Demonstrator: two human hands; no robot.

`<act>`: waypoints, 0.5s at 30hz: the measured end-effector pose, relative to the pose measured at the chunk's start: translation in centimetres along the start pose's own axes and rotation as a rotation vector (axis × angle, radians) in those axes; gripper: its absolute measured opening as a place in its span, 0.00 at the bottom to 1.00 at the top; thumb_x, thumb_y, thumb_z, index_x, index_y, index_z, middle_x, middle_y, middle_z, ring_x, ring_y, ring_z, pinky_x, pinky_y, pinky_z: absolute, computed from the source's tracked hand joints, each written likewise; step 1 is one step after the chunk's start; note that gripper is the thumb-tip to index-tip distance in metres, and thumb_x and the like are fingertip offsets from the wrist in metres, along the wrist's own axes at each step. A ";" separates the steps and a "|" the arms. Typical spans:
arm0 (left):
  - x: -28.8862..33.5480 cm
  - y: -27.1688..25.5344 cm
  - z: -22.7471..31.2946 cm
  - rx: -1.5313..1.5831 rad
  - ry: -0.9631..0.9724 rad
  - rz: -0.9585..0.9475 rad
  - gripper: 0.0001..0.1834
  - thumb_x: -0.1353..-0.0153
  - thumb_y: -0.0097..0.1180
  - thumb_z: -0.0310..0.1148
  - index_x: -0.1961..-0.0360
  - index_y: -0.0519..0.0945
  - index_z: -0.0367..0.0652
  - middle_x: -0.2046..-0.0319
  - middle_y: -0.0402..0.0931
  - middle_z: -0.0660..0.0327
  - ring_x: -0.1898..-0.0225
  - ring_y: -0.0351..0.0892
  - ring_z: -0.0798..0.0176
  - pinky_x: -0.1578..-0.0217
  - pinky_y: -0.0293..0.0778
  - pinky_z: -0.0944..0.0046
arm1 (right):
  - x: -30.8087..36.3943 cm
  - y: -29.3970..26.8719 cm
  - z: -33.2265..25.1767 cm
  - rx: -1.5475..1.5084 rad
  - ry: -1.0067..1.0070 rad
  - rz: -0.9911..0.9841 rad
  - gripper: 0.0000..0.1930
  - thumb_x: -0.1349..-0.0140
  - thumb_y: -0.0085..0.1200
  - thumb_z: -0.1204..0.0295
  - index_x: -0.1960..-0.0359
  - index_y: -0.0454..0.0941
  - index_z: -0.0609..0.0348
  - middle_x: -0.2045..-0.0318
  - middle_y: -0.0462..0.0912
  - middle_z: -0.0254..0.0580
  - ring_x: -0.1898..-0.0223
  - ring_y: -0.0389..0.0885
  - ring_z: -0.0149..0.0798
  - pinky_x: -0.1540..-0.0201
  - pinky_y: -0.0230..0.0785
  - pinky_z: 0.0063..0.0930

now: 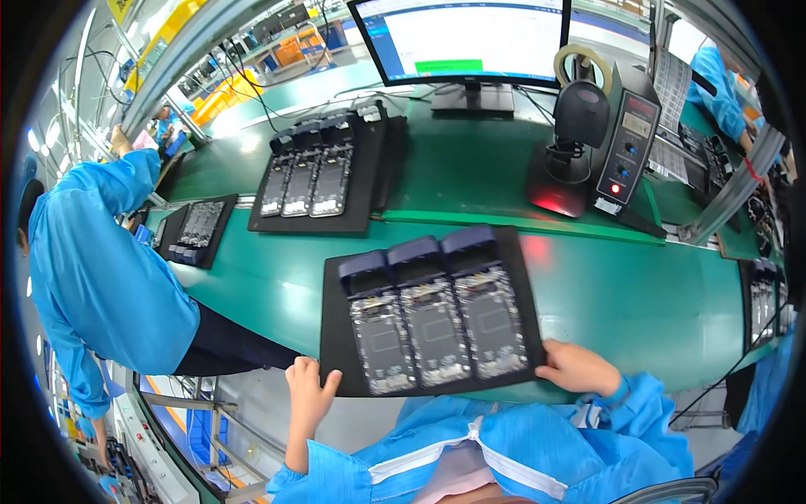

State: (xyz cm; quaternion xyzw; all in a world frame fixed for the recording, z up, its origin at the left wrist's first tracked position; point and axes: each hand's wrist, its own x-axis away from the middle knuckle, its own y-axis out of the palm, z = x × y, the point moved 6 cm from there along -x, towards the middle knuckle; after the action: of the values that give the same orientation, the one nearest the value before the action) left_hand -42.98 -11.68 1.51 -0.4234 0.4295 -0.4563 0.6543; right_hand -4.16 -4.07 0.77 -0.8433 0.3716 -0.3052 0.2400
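Note:
A flat black tray (336, 328) lies slightly tilted across the near side of the green bench, its near edge reaching past the bench edge. On it, side by side, rest three open electronic device housings (436, 329), each with a dark raised end away from me and exposed circuitry toward me. My left hand (309, 401) grips the tray's near left corner, thumb raised and fingers curled at the edge. At the near right corner, my right hand (581, 368) is closed on the tray, its fingers partly hidden.
Another black tray (361, 202) with similar devices sits farther back. Behind it are a monitor (470, 42), a barcode scanner (579, 118) on a stand, a tape roll (583, 65) and a control box (628, 151) with a red light. A co-worker in blue (109, 260) stands left.

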 end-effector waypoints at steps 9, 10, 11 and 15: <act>-2.7 5.8 17.6 0.131 0.512 -0.190 0.22 0.54 0.57 0.42 0.71 0.71 0.30 0.66 0.64 0.53 0.63 0.62 0.50 0.61 0.61 0.58 | 12.9 -5.7 11.2 0.237 0.557 0.320 0.16 0.60 0.58 0.69 0.69 0.71 0.62 0.81 0.76 0.47 0.74 0.75 0.50 0.72 0.66 0.39; -2.9 6.3 18.9 0.118 0.564 -0.185 0.23 0.54 0.57 0.43 0.72 0.72 0.29 0.66 0.64 0.52 0.63 0.63 0.50 0.61 0.62 0.58 | 14.2 -6.3 11.9 0.273 0.614 0.369 0.17 0.61 0.59 0.68 0.68 0.71 0.60 0.81 0.76 0.47 0.74 0.75 0.50 0.72 0.66 0.39; -3.3 6.7 19.7 0.056 0.593 -0.255 0.23 0.54 0.56 0.44 0.72 0.72 0.29 0.67 0.64 0.52 0.64 0.64 0.50 0.62 0.63 0.58 | 15.1 -6.6 12.9 0.358 0.610 0.474 0.18 0.59 0.58 0.70 0.63 0.71 0.57 0.77 0.75 0.46 0.72 0.74 0.48 0.71 0.66 0.39; -6.5 6.7 22.0 0.068 0.577 -0.450 0.25 0.51 0.54 0.45 0.60 0.68 0.35 0.63 0.64 0.51 0.60 0.65 0.48 0.60 0.64 0.59 | 14.9 -8.3 9.5 0.221 0.330 1.000 0.19 0.52 0.51 0.78 0.56 0.67 0.62 0.64 0.70 0.50 0.59 0.69 0.49 0.57 0.62 0.35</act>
State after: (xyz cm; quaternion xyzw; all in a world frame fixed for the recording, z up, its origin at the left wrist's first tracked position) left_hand -21.99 -0.38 2.28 -0.3394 0.4770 -0.7034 0.4031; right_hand 14.40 -8.84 4.42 -0.4739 0.7263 -0.3195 0.3818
